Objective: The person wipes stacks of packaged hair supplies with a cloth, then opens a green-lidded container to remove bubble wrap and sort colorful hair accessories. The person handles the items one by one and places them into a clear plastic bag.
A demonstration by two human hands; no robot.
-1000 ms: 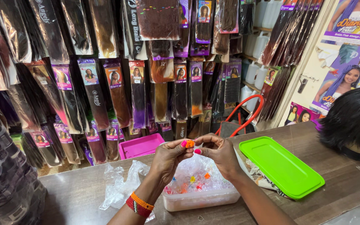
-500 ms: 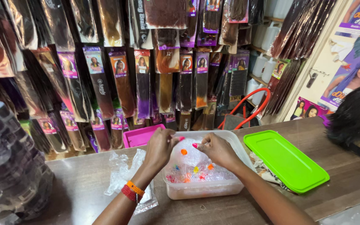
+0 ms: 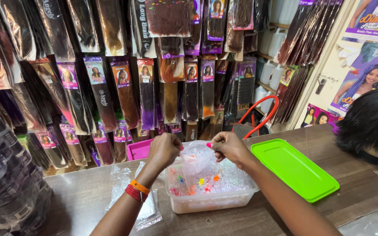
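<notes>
Green lid (image 3: 294,168) (beside wig (image 3: 369,122))

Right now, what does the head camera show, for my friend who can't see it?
Two hands, left hand and right hand, pinch a small clear plastic bag of coloured beads above a clear rectangular plastic tub on a brown wooden counter. A bright green flat plastic lid lies beside it.

Long hair packs (image 3: 123,94) with purple and orange picture labels (image 3: 95,72) hung on the wall. Bright posters (image 3: 368,57) were on the right. A small clear bag (image 3: 197,164) sat over the box.
</notes>
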